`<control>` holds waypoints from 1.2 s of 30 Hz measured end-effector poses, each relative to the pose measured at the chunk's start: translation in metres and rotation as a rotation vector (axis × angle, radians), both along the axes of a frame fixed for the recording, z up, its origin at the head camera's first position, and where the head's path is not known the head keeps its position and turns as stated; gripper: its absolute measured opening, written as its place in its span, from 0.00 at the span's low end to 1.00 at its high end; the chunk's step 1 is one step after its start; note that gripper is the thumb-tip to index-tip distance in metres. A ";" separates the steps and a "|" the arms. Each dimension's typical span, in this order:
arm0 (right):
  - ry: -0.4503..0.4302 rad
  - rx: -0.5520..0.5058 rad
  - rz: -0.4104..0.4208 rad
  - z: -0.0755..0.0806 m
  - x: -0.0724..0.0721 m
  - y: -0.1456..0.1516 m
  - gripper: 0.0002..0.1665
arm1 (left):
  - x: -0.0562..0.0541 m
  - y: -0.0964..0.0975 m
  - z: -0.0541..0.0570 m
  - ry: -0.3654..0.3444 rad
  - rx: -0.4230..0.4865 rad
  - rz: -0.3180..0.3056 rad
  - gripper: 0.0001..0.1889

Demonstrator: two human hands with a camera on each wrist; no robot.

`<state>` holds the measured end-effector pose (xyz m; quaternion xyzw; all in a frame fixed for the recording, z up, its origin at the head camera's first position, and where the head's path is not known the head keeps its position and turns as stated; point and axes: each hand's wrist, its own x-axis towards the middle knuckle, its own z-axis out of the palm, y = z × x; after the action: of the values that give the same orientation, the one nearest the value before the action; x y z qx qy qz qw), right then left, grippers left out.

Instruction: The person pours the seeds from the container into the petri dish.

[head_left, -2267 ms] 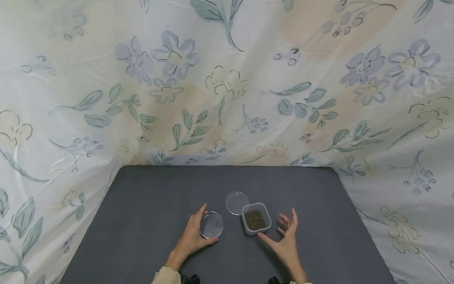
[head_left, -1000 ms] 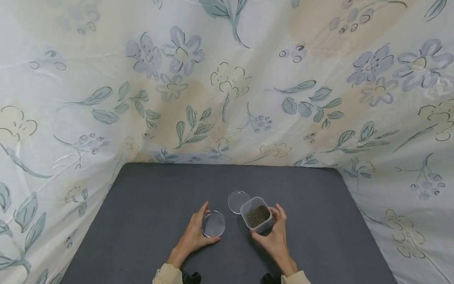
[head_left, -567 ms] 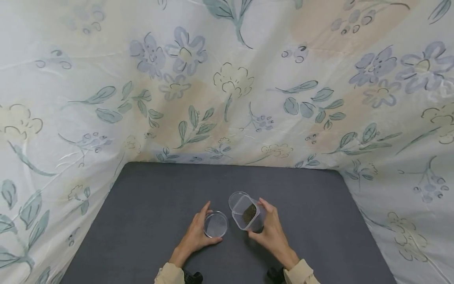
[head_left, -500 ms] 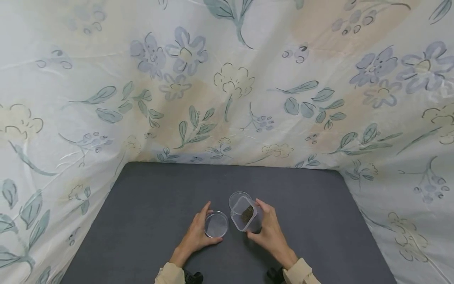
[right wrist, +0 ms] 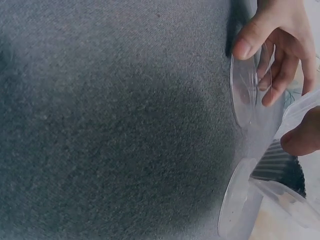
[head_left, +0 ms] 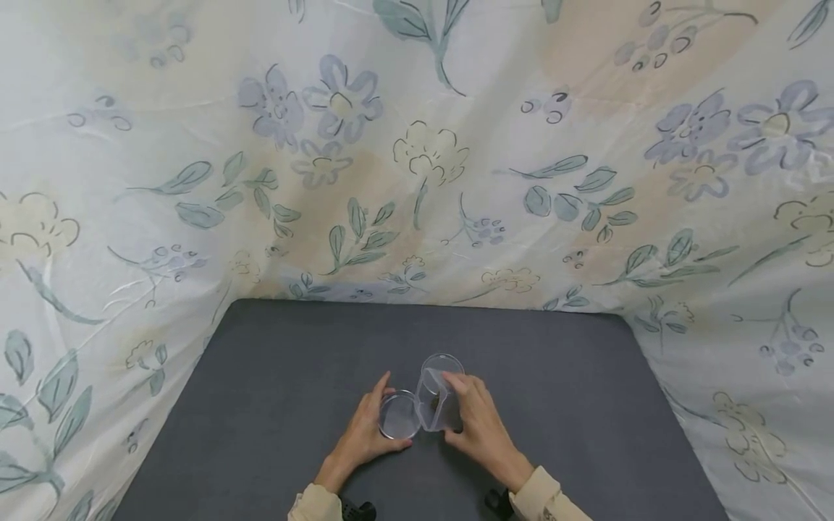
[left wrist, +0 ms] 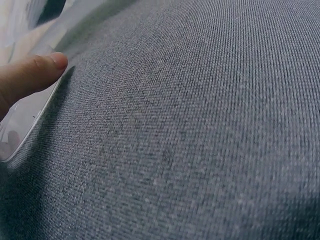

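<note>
In the head view my left hand holds a shallow clear petri dish on the table, thumb at its near side and fingers at the far side. My right hand grips a squarish clear plastic tub, tipped steeply left with its mouth beside the dish. Dark brown loose grains show only in part inside the tub. Behind it lies a second clear round piece, partly covered by the tub. The left wrist view shows my left thumb against the dish wall.
A dark grey cloth-covered table lies under everything. Floral fabric hangs behind it and down both sides. In the right wrist view the second round piece lies flat, close to the tub.
My right hand took hold of the tub, lifted it and moved it left, tilting it more and more toward the petri dish. The left hand has kept its hold on the dish.
</note>
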<state>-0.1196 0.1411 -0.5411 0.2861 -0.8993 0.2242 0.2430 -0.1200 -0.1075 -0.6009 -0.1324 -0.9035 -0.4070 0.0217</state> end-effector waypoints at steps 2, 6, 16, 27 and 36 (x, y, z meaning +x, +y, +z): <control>0.000 0.005 0.011 0.000 0.000 -0.001 0.69 | 0.000 0.001 0.001 -0.008 0.000 -0.002 0.69; 0.020 0.022 0.035 0.001 0.000 -0.004 0.67 | 0.000 0.002 0.002 -0.015 -0.011 -0.005 0.69; 0.046 0.056 0.055 0.004 -0.001 -0.012 0.67 | 0.001 0.003 0.001 0.000 -0.013 -0.011 0.69; 0.109 0.153 0.060 0.003 0.001 -0.020 0.66 | 0.001 0.003 -0.001 -0.008 -0.021 -0.006 0.68; 0.141 0.208 0.056 0.003 0.004 -0.027 0.63 | 0.003 0.004 -0.005 -0.007 -0.013 -0.009 0.68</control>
<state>-0.1160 0.1145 -0.5381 0.3498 -0.8900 0.1159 0.2685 -0.1173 -0.1038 -0.6058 -0.1354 -0.9056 -0.4016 0.0158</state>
